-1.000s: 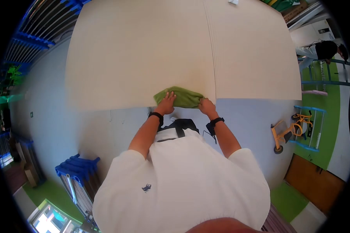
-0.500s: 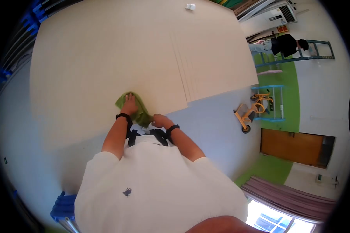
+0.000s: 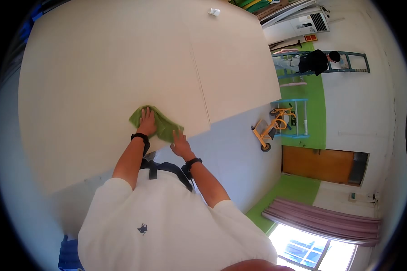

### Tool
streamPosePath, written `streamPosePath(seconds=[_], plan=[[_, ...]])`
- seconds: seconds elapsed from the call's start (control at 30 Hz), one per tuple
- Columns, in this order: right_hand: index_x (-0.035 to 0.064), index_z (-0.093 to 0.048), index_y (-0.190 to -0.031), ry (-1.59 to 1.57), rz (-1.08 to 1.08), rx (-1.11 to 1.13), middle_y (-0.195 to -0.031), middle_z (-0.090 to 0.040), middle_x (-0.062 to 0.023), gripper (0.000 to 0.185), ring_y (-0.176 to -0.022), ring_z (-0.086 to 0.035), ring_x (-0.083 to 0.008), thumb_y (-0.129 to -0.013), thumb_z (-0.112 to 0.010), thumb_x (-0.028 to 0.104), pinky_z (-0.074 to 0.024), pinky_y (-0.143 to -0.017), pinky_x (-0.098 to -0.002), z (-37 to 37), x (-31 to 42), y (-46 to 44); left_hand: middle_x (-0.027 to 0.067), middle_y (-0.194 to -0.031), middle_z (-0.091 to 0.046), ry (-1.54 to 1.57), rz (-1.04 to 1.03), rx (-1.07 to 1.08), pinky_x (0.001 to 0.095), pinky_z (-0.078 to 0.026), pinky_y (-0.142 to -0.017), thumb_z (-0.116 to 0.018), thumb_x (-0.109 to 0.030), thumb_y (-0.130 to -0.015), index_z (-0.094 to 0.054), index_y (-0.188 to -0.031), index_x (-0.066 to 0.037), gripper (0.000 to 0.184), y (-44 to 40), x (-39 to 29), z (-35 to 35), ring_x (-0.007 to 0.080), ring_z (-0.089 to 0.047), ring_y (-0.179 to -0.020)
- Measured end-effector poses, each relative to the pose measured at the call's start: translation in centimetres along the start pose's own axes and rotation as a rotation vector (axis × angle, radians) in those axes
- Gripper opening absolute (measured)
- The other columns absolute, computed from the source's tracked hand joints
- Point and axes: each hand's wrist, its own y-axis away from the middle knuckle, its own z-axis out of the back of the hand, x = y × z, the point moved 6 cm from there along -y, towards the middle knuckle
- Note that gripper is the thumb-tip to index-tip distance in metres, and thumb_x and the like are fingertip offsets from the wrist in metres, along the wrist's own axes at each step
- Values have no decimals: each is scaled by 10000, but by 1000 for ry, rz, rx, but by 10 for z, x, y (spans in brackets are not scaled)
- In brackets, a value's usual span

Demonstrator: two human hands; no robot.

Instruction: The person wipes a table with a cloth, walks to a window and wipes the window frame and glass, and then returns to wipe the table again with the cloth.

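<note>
A green cloth (image 3: 163, 128) lies partly spread on a large pale board (image 3: 104, 58), near the board's front edge. My left hand (image 3: 147, 123) rests flat on the left part of the cloth, fingers stretched out. At the cloth's right end is my right hand (image 3: 181, 145), its fingers extended onto the fabric close to the board's edge. Both wrists wear dark bands. The cloth looks slightly wrinkled between the two hands.
A small white object (image 3: 214, 11) sits at the board's far edge. A seam crosses the board's right side. Beyond are an orange tricycle (image 3: 271, 128), a light-blue frame (image 3: 306, 118) and a person (image 3: 314, 62) by a ladder (image 3: 358, 62). Blue stacked items (image 3: 69, 253) stand behind me.
My right hand has moved from the cloth's bunched lower corner onto its right end, and the cloth is spread flatter. My left hand stays on the cloth. The view has shifted slightly.
</note>
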Motion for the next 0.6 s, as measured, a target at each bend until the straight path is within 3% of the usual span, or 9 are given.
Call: streamPosePath(seconds=[0.17,0.27,0.37,0.43,0.5,0.6], plan=[[82,-249,-1422,35,127,10,-1426,-264,-260,774,-1223,-398,-420,-752,-614,217,-409,-973,-465,-1,16,-16,164,-1524,-54,29,46,-24,577,-184,-1083,-618,-155,-761,-225,-1417,-41,773,2,20,2,388,1,-1400],[92,-249,-1420,2,185,49,-1410,-284,-272,755,-1192,-432,-436,-760,-597,207,-416,-966,-450,-10,29,-39,163,-1522,-80,23,-11,-149,582,-183,-1082,-614,-156,-769,-249,-1409,-41,746,-9,55,-1,394,-25,-1398],[131,-286,-1411,-81,175,150,-1373,-337,-279,749,-1211,-427,-414,-734,-600,196,-429,-943,-467,-18,57,-59,168,-1516,-111,5,68,-214,582,-173,-1085,-604,-183,-787,-268,-1401,-41,714,1,76,19,397,-53,-1395],[134,-358,-1377,-59,222,143,-1348,-360,-282,695,-1174,-453,-419,-724,-593,174,-440,-922,-473,-17,77,-64,170,-1512,-126,-15,276,-251,580,-170,-1085,-592,-212,-805,-276,-1396,-36,692,22,83,40,397,-69,-1393],[104,-449,-1310,128,450,154,-1293,-405,-271,612,-1107,-495,-409,-716,-587,164,-459,-889,-464,-30,104,-71,170,-1511,-132,-27,308,-346,578,-173,-1084,-582,-221,-814,-279,-1392,-32,679,40,107,38,398,-76,-1392],[61,-452,-1287,114,617,252,-1231,-421,-279,579,-1123,-466,-412,-733,-572,180,-448,-899,-450,-50,140,-75,171,-1506,-145,-37,366,-523,572,-183,-1081,-572,-229,-826,-281,-1385,-25,662,72,141,48,399,-92,-1388]])
